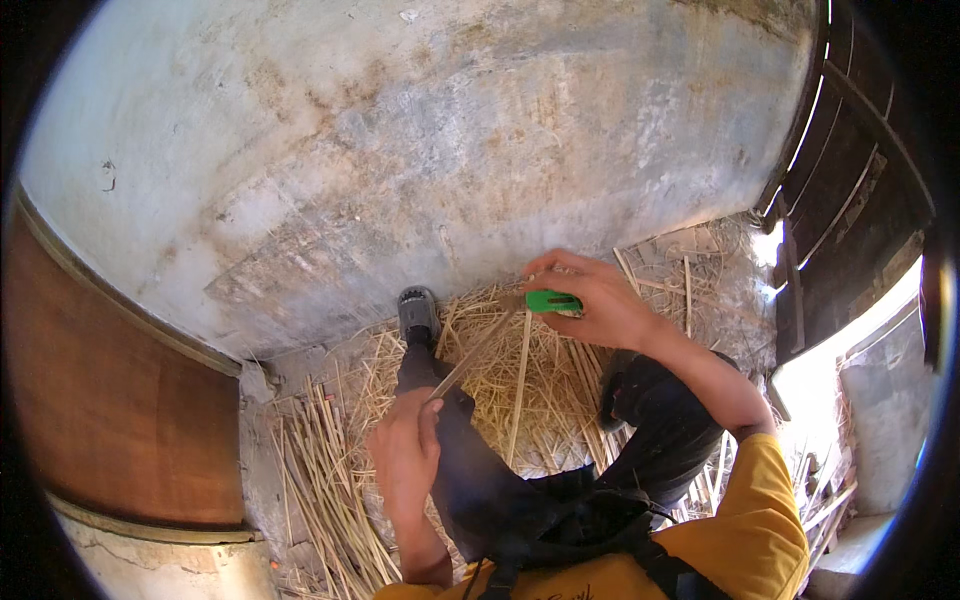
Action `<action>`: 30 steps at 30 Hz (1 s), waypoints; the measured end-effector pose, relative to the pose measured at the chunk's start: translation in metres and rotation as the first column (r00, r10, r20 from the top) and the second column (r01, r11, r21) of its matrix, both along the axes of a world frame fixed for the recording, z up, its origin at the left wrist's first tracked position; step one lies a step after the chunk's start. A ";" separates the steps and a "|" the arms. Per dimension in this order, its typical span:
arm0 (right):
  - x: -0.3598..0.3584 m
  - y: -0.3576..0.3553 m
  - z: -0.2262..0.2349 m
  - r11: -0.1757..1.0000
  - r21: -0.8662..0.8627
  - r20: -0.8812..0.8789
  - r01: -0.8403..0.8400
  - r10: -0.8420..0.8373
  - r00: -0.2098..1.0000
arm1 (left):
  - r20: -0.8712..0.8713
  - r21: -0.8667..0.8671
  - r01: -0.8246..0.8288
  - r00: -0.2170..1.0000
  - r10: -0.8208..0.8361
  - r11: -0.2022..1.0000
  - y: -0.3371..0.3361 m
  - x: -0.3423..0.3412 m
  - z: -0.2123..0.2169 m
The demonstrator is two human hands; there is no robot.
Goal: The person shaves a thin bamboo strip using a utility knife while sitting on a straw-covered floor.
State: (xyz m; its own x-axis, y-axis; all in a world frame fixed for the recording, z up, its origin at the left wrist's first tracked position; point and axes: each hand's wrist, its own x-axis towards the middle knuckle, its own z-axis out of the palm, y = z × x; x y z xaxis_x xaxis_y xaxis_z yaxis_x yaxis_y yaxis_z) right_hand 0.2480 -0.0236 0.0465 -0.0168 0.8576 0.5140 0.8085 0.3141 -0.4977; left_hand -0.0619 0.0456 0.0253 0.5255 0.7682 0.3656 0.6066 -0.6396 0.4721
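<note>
- Container: black bag (590,515) in the lap, lower centre of frame, straps running over the yellow shirt (740,520); contents hidden.
- Left hand (405,445), lower centre-left: pinching the near end of a thin strip (473,357) between thumb and fingers.
- Strip: mid-frame, slanting from the left hand up and right to the knife.
- Right hand (592,302), just right of centre: fingers curled round a green knife (552,301). Blade points left, at the strip's upper end; exact contact cannot be told.
- Under the hands: straw-coloured shavings (490,420) litter the floor between the legs, mid-frame.
- Lower left of centre: bundle of long sticks (335,490) on the floor, beside the left forearm.
- Obstructions: left shoe (417,310) stands among the shavings near the wall (450,150); left knee lies beneath the left hand; right leg (665,420) covers part of the litter.
- Surroundings: stained wall across the top, brown panel (130,390) at left, dark planks (850,190) at upper right.
</note>
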 end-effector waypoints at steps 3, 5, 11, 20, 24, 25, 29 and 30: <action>-0.016 -0.004 0.005 0.976 0.149 -0.054 0.162 -0.156 0.986 | 0.142 -0.143 0.042 0.990 -0.021 0.989 -0.002 0.005 -0.005; -0.019 -0.006 0.004 0.963 0.151 -0.077 0.225 -0.216 0.973 | 0.287 -0.319 0.057 0.957 0.039 0.946 -0.005 0.009 -0.010; -0.033 -0.008 -0.012 0.995 0.045 0.074 -0.093 0.090 0.993 | 0.495 -0.523 0.234 0.866 0.069 0.820 -0.027 0.023 -0.011; -0.048 -0.011 -0.017 0.973 0.221 0.195 -0.067 0.023 0.980 | 0.518 -0.458 0.228 0.854 0.050 0.859 -0.040 0.031 -0.012; -0.050 -0.014 -0.015 0.976 0.201 0.238 -0.081 0.031 0.971 | 0.559 -0.452 0.242 0.827 0.062 0.858 -0.043 0.036 -0.014; -0.050 -0.015 -0.015 0.978 0.190 0.239 -0.083 0.036 0.970 | 0.574 -0.465 0.261 0.817 0.064 0.846 -0.044 0.037 -0.013; -0.052 -0.014 -0.015 0.976 0.202 0.218 -0.084 0.038 0.975 | 0.587 -0.521 0.288 0.804 0.092 0.803 -0.045 0.039 -0.009; -0.052 -0.014 -0.015 0.977 0.198 0.221 -0.076 0.031 0.975 | 0.587 -0.521 0.289 0.804 0.092 0.803 -0.046 0.039 -0.009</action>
